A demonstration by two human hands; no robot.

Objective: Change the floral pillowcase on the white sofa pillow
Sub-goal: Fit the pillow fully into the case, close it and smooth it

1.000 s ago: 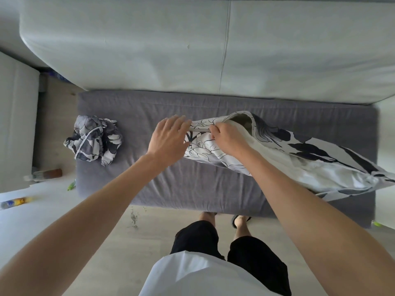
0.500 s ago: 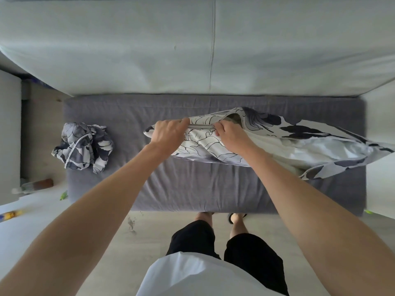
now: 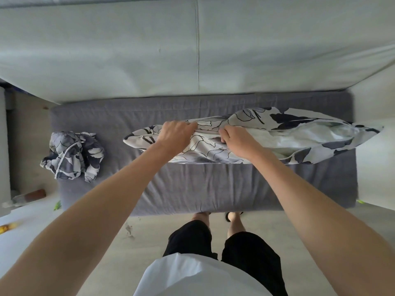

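Note:
A floral pillowcase (image 3: pixel 284 118), white with black and grey leaves, lies lengthwise on the grey sofa seat (image 3: pixel 192 189). The white pillow (image 3: pixel 299 139) shows through its open edge on the right. A closed stretch of zipper runs between my hands. My left hand (image 3: pixel 175 135) grips the case's zipper edge near the left end. My right hand (image 3: pixel 237 139) pinches the same edge where the closed zipper ends and the opening begins. A second floral pillowcase (image 3: pixel 72 154) lies crumpled at the seat's left end.
The pale sofa backrest (image 3: pixel 192 50) rises behind the seat. On the floor at the left lie a bottle (image 3: pixel 27 196), a green scrap (image 3: pixel 57 205) and a yellow item (image 3: pixel 8 227). My legs and feet stand at the seat's front edge.
My left hand closed on the case's left end and pulled it leftward, stretching the edge flat. The pillow now lies more level across the seat. The view shifted slightly.

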